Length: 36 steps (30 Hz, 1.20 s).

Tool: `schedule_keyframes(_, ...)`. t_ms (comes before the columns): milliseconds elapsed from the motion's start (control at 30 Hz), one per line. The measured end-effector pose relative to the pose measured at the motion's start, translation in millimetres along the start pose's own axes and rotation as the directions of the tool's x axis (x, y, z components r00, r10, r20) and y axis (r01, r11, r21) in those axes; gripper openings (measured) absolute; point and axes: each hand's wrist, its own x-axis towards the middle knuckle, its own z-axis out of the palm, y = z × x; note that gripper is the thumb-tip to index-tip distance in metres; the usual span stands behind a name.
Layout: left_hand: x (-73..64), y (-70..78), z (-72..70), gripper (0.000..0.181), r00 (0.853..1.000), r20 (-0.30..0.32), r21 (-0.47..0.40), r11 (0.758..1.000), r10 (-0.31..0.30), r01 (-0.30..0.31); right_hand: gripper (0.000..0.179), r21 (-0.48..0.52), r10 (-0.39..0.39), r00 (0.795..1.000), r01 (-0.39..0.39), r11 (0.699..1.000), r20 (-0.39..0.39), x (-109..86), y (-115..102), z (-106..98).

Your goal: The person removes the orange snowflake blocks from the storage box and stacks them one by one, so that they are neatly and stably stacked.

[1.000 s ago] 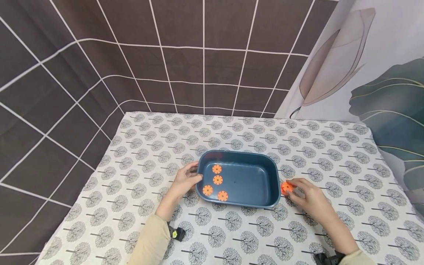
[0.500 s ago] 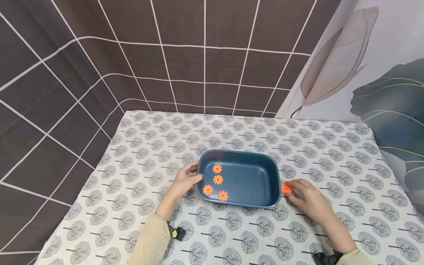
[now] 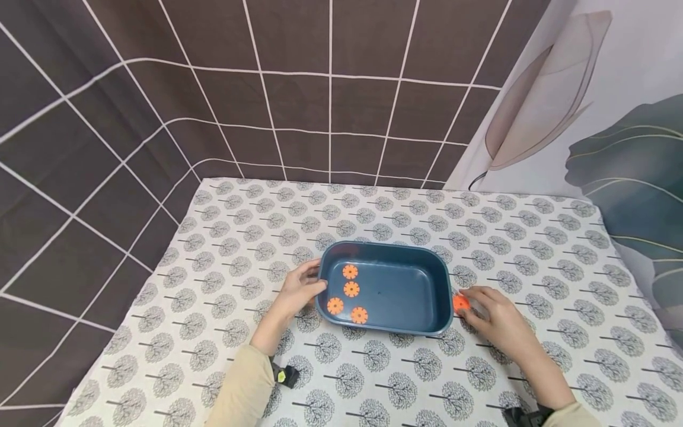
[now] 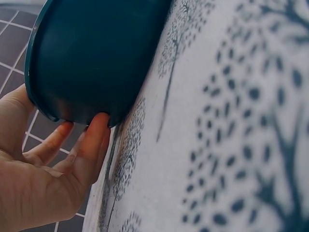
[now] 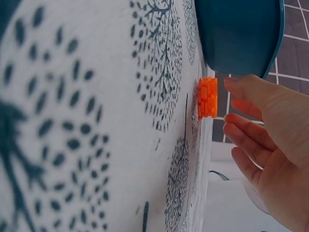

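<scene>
A dark blue plastic bin (image 3: 395,290) rests on the cloth with several orange notched discs (image 3: 351,289) lying flat inside, toward its left end. My left hand (image 3: 294,290) holds the bin's left end, thumb over the rim and fingertips against the outer wall; the left wrist view shows these fingers (image 4: 91,145) at the wall. Just outside the bin's right end, a small stack of orange notched discs (image 5: 207,98) stands on the cloth. Over it, my right hand (image 3: 496,317) has its fingers (image 5: 248,133) loosely bent, apart from the stack in the right wrist view.
A white cloth with a printed tree pattern (image 3: 256,237) covers the table. Behind it hangs a dark brown curtain (image 3: 288,101) with white grid lines, and a leaf-patterned curtain (image 3: 624,178) is at the right. Each wrist wears a black strap (image 3: 285,376).
The right fingers have shifted slightly at the orange stack over the first half second. The left hand, the bin and the discs inside stay put; the view shifts very slightly.
</scene>
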Motion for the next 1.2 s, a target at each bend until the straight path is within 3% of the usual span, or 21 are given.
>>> schedule_keyframes(367,-3.6,2.3,1.9,0.061,1.000,-0.009,0.009,1.000,0.007,-0.007,0.039,0.004,0.062,0.998,-0.062,0.998,0.004,0.2,-2.1,-3.3)
schedule_keyframes(933,-3.9,2.3,2.2,0.061,1.000,-0.021,0.015,1.000,-0.008,0.009,0.046,0.023,0.054,0.998,-0.053,0.998,-0.045,11.6,-9.3,-11.5)
schedule_keyframes(1200,-3.4,3.6,1.5,0.062,1.000,-0.019,0.025,1.000,-0.006,0.006,0.044,0.065,0.043,0.994,-0.036,0.997,-0.101,25.5,-26.1,-8.5)
